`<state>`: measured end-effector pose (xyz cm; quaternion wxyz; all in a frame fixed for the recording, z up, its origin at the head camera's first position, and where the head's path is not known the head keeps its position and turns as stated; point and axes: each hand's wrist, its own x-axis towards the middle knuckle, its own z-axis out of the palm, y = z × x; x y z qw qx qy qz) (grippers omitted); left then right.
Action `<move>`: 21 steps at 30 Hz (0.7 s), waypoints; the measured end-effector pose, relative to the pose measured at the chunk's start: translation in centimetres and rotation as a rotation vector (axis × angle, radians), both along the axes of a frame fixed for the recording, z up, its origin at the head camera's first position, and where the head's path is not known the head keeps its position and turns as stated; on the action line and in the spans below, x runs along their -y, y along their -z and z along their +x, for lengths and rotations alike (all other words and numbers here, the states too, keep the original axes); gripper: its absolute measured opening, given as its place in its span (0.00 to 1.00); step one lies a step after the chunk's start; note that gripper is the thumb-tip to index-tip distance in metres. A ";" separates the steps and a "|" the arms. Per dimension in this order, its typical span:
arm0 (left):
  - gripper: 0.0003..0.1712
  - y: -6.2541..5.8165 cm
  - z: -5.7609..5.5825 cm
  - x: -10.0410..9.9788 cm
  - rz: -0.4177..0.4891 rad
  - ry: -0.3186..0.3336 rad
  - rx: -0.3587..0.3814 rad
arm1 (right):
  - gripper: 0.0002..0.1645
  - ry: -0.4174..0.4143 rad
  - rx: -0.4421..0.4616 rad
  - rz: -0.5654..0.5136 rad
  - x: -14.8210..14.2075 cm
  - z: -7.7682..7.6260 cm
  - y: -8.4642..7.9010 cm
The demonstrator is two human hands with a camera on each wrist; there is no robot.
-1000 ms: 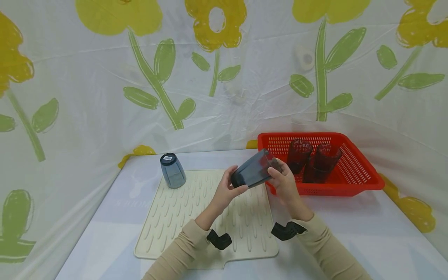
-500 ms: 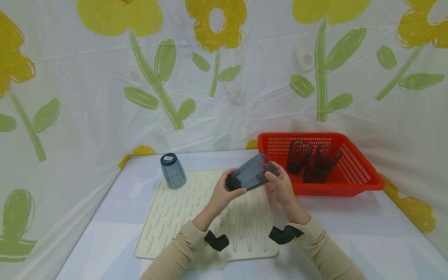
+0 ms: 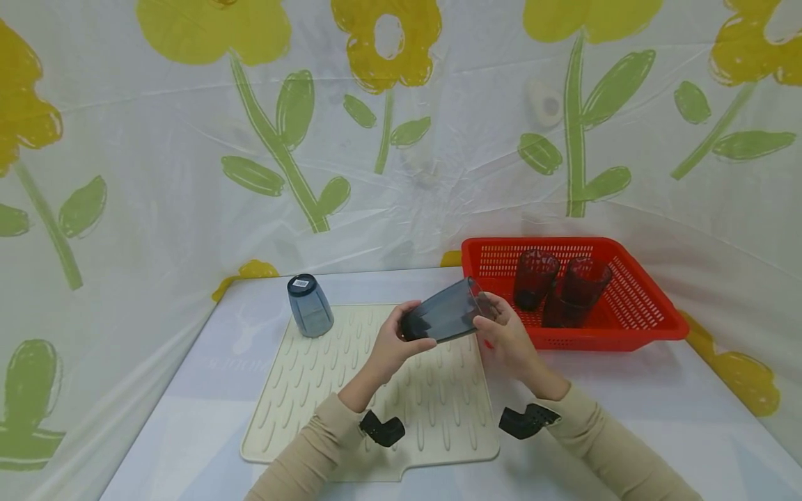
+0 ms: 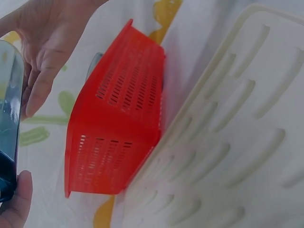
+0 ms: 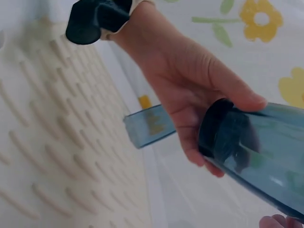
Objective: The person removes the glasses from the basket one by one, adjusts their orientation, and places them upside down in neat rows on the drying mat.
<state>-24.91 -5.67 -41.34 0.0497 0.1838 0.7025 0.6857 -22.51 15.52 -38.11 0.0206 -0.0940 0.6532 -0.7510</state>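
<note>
A blue-grey drinking glass (image 3: 443, 312) is held tilted above the drying mat (image 3: 288, 390), its dark base to the left and its mouth up to the right. My left hand (image 3: 391, 344) grips the base end, fingers behind and thumb below, as the right wrist view also shows. At the rim, my right hand (image 3: 509, 339) pinches the glass; some of its fingers are hidden. A second glass (image 3: 311, 312) stands upside down on the mat's far left corner, a label on its base.
A red perforated basket (image 3: 601, 339) stands on the table at the back right, with several dark-looking glasses (image 3: 536, 280) in it. A flower-printed sheet (image 3: 438, 188) hangs behind the table.
Both hands have brought the glass slightly left and lower, and it lies a little more level. My right forearm has swung outward. The upside-down glass and basket stay put.
</note>
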 end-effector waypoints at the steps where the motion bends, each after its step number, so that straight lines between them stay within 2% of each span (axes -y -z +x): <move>1: 0.44 0.0 0.0 0.0 0.000 0.001 -0.006 | 0.40 -0.013 0.003 0.036 -0.2 0.0 0.0; 8: 0.47 0.0 0.0 0.5 0.024 0.019 -0.007 | 0.41 -0.067 0.013 0.220 -1.4 -0.1 -0.4; 12: 0.48 -0.2 0.0 0.7 0.036 0.024 -0.003 | 0.41 -0.089 -0.014 0.318 -2.0 -0.2 -0.5; 21: 0.51 -0.7 -0.1 1.1 0.092 0.029 -0.018 | 0.42 -0.128 -0.091 0.445 -2.6 -0.5 -0.5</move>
